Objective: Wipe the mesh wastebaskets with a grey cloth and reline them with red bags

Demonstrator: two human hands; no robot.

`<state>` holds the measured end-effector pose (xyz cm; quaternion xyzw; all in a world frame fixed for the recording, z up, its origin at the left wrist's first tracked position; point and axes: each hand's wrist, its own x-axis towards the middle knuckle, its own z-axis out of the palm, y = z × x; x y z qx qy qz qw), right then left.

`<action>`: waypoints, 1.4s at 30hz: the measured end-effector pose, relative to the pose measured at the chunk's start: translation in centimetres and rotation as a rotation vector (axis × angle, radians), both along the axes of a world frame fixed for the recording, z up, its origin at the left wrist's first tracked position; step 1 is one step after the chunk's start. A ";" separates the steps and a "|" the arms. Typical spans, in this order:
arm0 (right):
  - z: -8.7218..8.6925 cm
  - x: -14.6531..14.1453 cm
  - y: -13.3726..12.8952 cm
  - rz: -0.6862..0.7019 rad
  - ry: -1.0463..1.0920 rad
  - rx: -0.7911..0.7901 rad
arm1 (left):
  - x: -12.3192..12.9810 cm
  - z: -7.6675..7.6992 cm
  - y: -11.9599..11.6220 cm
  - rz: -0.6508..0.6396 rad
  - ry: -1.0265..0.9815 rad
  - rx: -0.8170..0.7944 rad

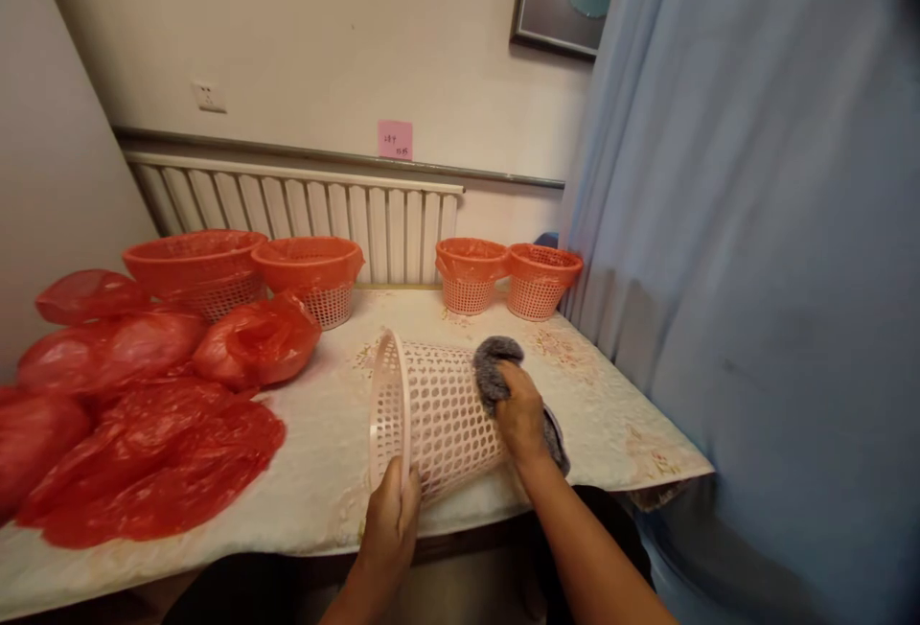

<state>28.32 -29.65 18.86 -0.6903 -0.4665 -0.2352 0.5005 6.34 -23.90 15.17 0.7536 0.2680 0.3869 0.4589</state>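
A pale pink perforated plastic basket (449,409) lies on its side at the table's front edge, its mouth turned to the left. My left hand (393,520) grips the rim at its lower near side, thumb and fingers closed on it. Bunched in my right hand (521,414) is a grey cloth (495,366), pressed against the basket near its base. Part of the cloth hangs out below my right wrist. The fingers under the cloth are partly hidden.
Red plastic bags (165,452) cover the table's left side. Behind them stand red-lined baskets (309,266), with two more red-lined baskets (471,270) at the back right. A floral tablecloth (323,443) covers the table. A radiator (302,208) runs along the wall; a blue curtain (754,251) hangs at right.
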 end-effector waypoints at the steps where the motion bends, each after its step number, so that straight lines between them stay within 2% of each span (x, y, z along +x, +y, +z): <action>1: -0.3 0.9 -0.6 -0.044 0.031 -0.003 | -0.2 -0.4 -0.2 -0.008 0.004 -0.004; 3: -0.8 1.9 -1.7 -0.100 0.074 -0.018 | -0.5 -1.2 -0.6 -0.023 0.016 -0.017; 5: -1.3 1.9 -2.4 -0.121 0.083 -0.036 | -0.7 -1.2 -0.8 -0.037 0.037 -0.038; 7: -1.9 1.1 -2.8 -0.118 0.063 -0.044 | -0.6 -0.3 -0.8 -0.062 0.049 -0.065; 11: -3.5 -0.4 -3.1 -0.111 0.069 0.008 | 0.2 3.1 0.2 -0.115 -0.031 -0.122; 13: -4.2 -0.9 -3.2 -0.123 0.108 0.055 | 0.6 4.3 0.9 -0.141 -0.048 -0.135; 15: -4.8 -1.4 -3.1 -0.139 0.148 0.084 | 0.8 4.6 1.4 -0.177 -0.023 -0.146; 17: -4.8 -2.3 -2.8 -0.149 0.172 0.096 | 0.8 4.2 1.5 -0.211 0.020 -0.149; 21: -2.9 -6.2 -1.2 -0.055 0.117 0.124 | 0.8 2.9 0.3 -0.242 0.038 -0.086; 24: -0.2 -9.5 -0.1 0.134 0.020 0.115 | 1.0 2.0 -0.4 -0.220 0.012 -0.028; 27: 2.1 -10.7 0.6 0.281 -0.030 0.052 | 1.0 1.3 -0.5 -0.160 0.020 -0.002; 29: 2.9 -9.8 0.9 0.304 -0.056 0.025 | 0.7 0.8 -0.3 -0.141 0.038 0.008; 32: 2.8 -6.7 1.0 0.252 -0.056 0.005 | 0.2 0.2 -0.4 -0.155 0.066 0.018; 36: 1.6 -1.8 0.2 0.090 0.053 -0.019 | -0.6 -1.0 -0.7 -0.198 0.080 0.006; 39: 0.6 0.4 -0.9 -0.033 0.127 -0.050 | -1.1 -1.8 -0.8 -0.247 0.079 -0.008; 42: -0.3 0.7 -1.7 -0.064 0.116 -0.054 | -0.9 -1.1 -0.7 -0.292 0.061 -0.042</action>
